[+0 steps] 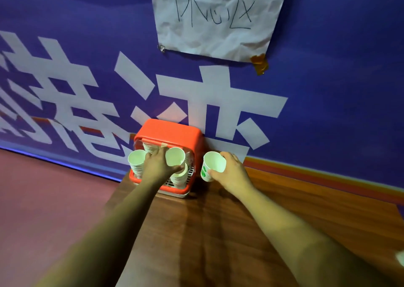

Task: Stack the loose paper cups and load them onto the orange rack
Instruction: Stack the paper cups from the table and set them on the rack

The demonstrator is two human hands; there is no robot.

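- Cup stacks (137, 164) in orange rack (168, 131), worktop's (218, 232) far edge: three, perhaps four; left hand (158, 166) grips one's top cup (175, 158).
- Right hand (231, 173) holds one loose cup (213, 166) beside the rack; green print unreadable.
- Wall sign (218, 17): 休息区.
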